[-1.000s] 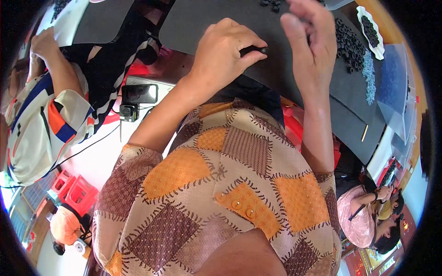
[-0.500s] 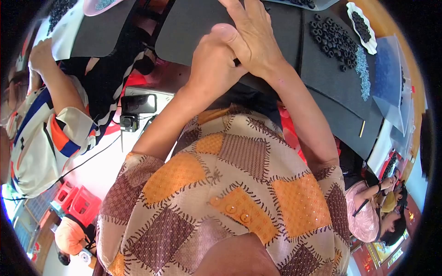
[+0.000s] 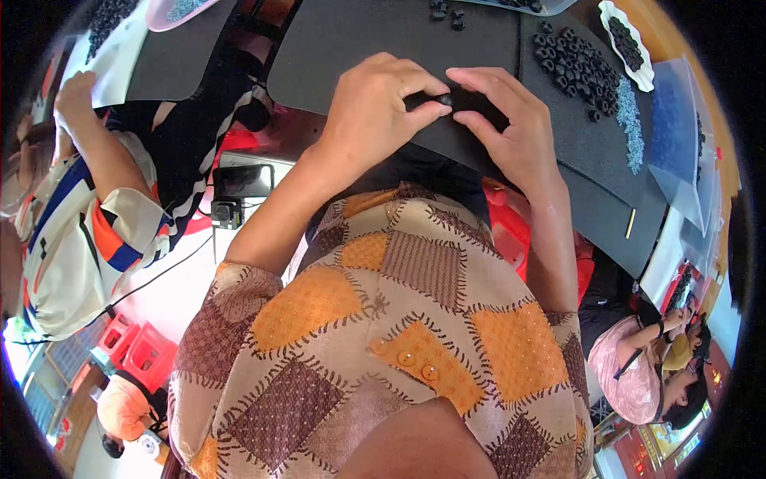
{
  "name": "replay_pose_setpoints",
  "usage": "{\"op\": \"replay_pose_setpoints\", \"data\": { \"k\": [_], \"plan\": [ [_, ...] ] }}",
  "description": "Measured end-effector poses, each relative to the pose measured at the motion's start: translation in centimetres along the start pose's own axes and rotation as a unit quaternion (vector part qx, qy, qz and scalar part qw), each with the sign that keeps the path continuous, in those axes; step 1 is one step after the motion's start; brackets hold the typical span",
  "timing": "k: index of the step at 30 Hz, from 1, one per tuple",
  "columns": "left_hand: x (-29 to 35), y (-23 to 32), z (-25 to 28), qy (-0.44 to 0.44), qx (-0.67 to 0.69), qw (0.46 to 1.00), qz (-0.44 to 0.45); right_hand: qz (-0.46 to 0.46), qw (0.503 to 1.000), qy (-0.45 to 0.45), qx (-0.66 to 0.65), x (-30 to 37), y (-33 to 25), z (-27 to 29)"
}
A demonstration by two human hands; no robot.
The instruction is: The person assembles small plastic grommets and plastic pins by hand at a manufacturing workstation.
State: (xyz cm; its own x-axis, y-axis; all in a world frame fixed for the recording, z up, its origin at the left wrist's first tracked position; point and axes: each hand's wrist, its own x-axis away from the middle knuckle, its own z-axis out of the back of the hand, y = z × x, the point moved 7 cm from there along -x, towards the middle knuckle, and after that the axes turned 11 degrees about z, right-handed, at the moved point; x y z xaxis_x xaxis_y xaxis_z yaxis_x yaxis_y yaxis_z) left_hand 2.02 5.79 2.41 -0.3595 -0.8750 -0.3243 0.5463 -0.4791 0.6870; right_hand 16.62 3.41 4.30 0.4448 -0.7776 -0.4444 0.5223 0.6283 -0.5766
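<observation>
My left hand [image 3: 371, 108] pinches a small, round black bead [image 3: 445, 100] between thumb and fingertips, over the dark mat [image 3: 343, 48]. Just across from it, my right hand [image 3: 511, 120] is open, its thumb and forefinger curved apart with a gap between them. The right fingertips sit close to the bead; whether they touch it I cannot tell. A few loose black beads [image 3: 456, 21] lie farther off on the mat. At the right is a heap of black beads [image 3: 570, 64], bordered by a strip of pale blue beads [image 3: 629, 128].
A white scalloped dish [image 3: 610, 24] holds more black beads. Clear plastic containers [image 3: 678, 172] stand at the right edge, and a thin gold stick [image 3: 630, 223] lies nearby. A phone and small camera [image 3: 227, 211] are left of my arm. Another person [image 3: 88, 231] sits at the left.
My hands were crossed and pressed together farther forward. They have come apart and back toward me; the bead now shows in my left fingertips, and the loose beads beyond are uncovered.
</observation>
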Motion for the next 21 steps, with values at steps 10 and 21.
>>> {"op": "replay_pose_setpoints", "data": {
  "k": [10, 21],
  "plan": [
    [-0.7, -1.9, -2.5, -0.208, 0.514, 0.788, 0.266, -0.009, 0.985, 0.092, -0.148, -0.9, 0.0, 1.3],
    [-0.1, -1.4, -3.9, -0.255, 0.612, 0.693, 0.283, 0.006, 0.988, 0.128, -0.087, -0.4, -0.8, 2.3]
  ]
}}
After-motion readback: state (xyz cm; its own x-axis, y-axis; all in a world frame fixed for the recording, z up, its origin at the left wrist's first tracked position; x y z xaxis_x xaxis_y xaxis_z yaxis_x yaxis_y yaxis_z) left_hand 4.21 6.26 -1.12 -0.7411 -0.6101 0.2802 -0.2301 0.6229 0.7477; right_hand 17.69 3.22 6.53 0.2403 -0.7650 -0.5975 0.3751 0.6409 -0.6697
